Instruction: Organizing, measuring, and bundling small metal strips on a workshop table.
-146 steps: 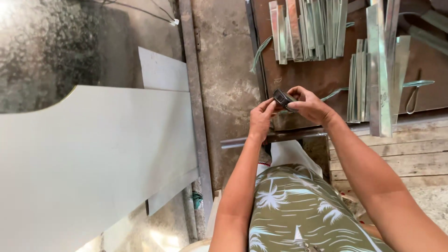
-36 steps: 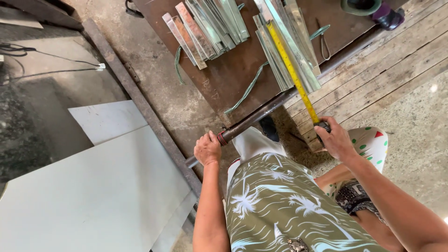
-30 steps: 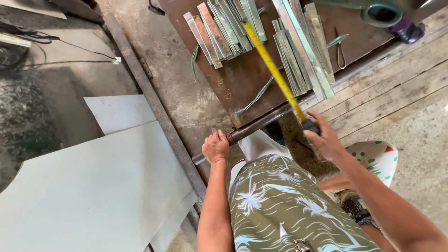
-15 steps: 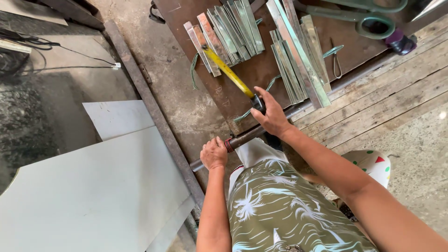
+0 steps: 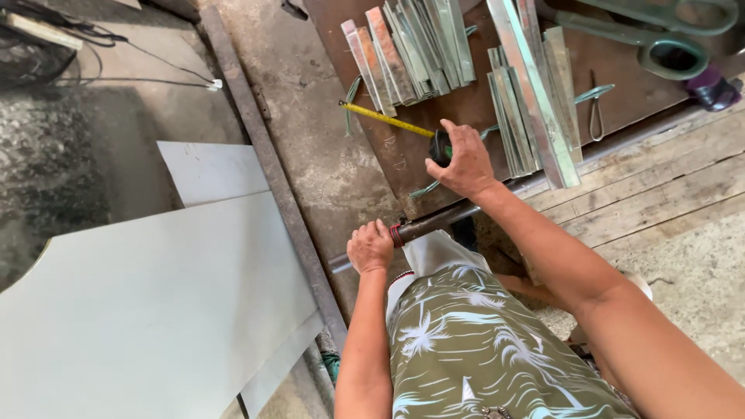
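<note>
The yellow steel tape measure blade (image 5: 386,119) has drawn in short since half a second ago, its long axis running up-left from the right hand (image 5: 460,161) gripping its case, while the left hand (image 5: 370,246), farther off, wraps the dark metal pipe (image 5: 434,221).

The right hand (image 5: 463,161) was swung in from the bench's right edge to the middle of the brown board (image 5: 466,109), and the yellow tape measure (image 5: 388,119) was shortened a lot, now angled left instead of up.
</note>
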